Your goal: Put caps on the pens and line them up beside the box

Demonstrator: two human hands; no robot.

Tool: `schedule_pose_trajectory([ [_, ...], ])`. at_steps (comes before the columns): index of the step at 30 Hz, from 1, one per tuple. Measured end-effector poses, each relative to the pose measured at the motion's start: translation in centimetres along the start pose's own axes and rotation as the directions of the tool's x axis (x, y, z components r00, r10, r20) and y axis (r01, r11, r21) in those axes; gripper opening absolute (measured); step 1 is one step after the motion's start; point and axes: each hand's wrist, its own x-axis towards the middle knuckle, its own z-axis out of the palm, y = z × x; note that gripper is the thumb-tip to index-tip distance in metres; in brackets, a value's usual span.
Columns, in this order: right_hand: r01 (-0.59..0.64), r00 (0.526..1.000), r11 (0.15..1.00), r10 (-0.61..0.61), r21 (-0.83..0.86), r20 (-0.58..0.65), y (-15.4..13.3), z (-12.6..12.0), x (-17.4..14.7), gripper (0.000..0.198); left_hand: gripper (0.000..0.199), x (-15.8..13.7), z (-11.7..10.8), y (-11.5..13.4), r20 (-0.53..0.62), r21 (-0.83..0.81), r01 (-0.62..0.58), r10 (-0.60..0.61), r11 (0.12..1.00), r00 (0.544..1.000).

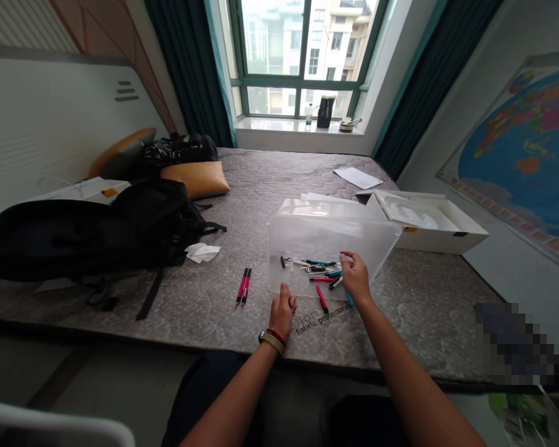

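Observation:
My left hand (282, 310) is closed at the front left edge of a clear plastic box (289, 233), thumb pointing up. What its curled fingers grip, if anything, is hidden. My right hand (355, 277) reaches over the box's right part, fingers bent and apart, with nothing visible in them. Beneath and beside it lie several pens and parts, among them a teal pen (320, 262) and a black-and-white piece (336, 282). A red pen part (322, 298) rests near the box's front edge. Two red-and-black pens (243, 285) lie side by side to the left.
A black backpack (88, 233), a crumpled tissue (202, 252) and a tan cushion (196, 178) are on the left. Behind the box on the right stands an opened white carton (435, 236). White paper (358, 177) lies farther back. A pixelated dark object (517, 341) sits at the right edge.

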Motion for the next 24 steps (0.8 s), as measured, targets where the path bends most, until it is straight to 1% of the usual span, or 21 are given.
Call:
schedule_pose_trajectory([
  [1,-0.105,0.994,0.981,0.103,0.166,0.021,-0.1,-0.2,-0.4,0.036,0.066,-0.1,0.1,0.2,0.019,-0.030,0.005,-0.004,1.000,1.000],
  [2,-0.226,0.974,0.920,0.217,0.321,0.063,-0.3,-0.4,-0.7,0.032,0.066,-0.1,0.2,0.4,0.041,-0.058,0.011,-0.009,0.998,0.999],
  [3,-0.341,0.939,0.827,0.325,0.447,0.114,-0.4,-0.5,-1.0,0.027,0.067,-0.2,0.3,0.6,0.062,-0.079,0.018,-0.013,0.997,0.998],
  [4,-0.434,0.895,0.725,0.414,0.535,0.165,-0.5,-0.6,-1.2,0.023,0.067,-0.3,0.3,0.9,0.082,-0.092,0.024,-0.017,0.995,0.996],
  [5,-0.501,0.852,0.634,0.480,0.589,0.208,-0.6,-0.6,-1.4,0.019,0.068,-0.4,0.4,1.2,0.096,-0.098,0.029,-0.019,0.995,0.995],
  [6,-0.547,0.816,0.563,0.523,0.619,0.246,-0.7,-0.6,-1.5,0.018,0.068,-0.4,0.4,1.4,0.103,-0.098,0.030,-0.020,0.995,0.994],
  [7,-0.579,0.791,0.514,0.543,0.633,0.282,-0.8,-0.6,-1.5,0.016,0.068,-0.5,0.5,1.6,0.103,-0.095,0.028,-0.018,0.995,0.995],
  [8,-0.600,0.775,0.482,0.546,0.638,0.317,-0.9,-0.6,-1.5,0.014,0.068,-0.6,0.6,1.8,0.096,-0.090,0.024,-0.015,0.996,0.995],
  [10,-0.626,0.760,0.451,0.535,0.636,0.368,-1.2,-0.3,-1.3,0.011,0.067,-0.9,0.9,2.0,0.073,-0.071,0.014,-0.009,0.997,0.997],
  [12,-0.614,0.772,0.473,0.528,0.632,0.354,-1.2,0.1,-1.1,0.011,0.065,-1.2,1.4,2.1,0.041,-0.043,0.010,-0.008,0.999,0.999],
  [14,-0.553,0.819,0.560,0.504,0.617,0.276,-1.1,0.5,-0.9,0.015,0.063,-1.4,1.8,2.0,0.004,-0.011,0.005,-0.005,1.000,1.000],
  [15,-0.510,0.849,0.628,0.476,0.588,0.228,-0.8,0.7,-0.8,0.018,0.062,-1.4,2.0,1.9,-0.009,0.007,-0.002,0.002,1.000,1.000],
  [16,-0.461,0.881,0.708,0.436,0.535,0.183,-0.5,0.9,-0.6,0.020,0.061,-1.4,2.1,1.8,-0.016,0.026,-0.011,0.012,1.000,1.000],
  [18,-0.346,0.938,0.866,0.326,0.360,0.117,0.2,1.2,-0.2,0.024,0.060,-1.3,2.2,1.6,-0.012,0.045,-0.028,0.029,0.999,1.000],
  [19,-0.279,0.960,0.928,0.264,0.246,0.094,0.6,1.3,0.1,0.027,0.059,-1.2,2.2,1.4,-0.005,0.040,-0.031,0.032,0.999,0.999],
  [20,-0.210,0.976,0.970,0.202,0.118,0.080,1.0,1.4,0.5,0.029,0.059,-1.1,2.2,1.3,-0.001,0.025,-0.030,0.030,0.999,1.000],
  [21,-0.145,0.986,0.989,0.146,-0.020,0.077,1.3,1.5,1.0,0.031,0.059,-1.0,2.2,1.2,-0.001,0.002,-0.025,0.025,1.000,1.000],
  [22,-0.085,0.991,0.983,0.101,-0.164,0.090,1.6,1.6,1.6,0.032,0.059,-0.8,2.2,1.1,-0.001,-0.023,-0.019,0.019,1.000,1.000],
  [23,-0.033,0.990,0.950,0.074,-0.311,0.120,1.7,1.7,2.2,0.031,0.059,-0.7,2.3,1.1,0.003,-0.044,-0.014,0.014,0.999,1.000],
  [24,0.019,0.984,0.893,0.063,-0.451,0.165,1.8,1.9,2.9,0.030,0.059,-0.7,2.3,1.1,0.011,-0.062,-0.010,0.011,0.998,1.000],
])
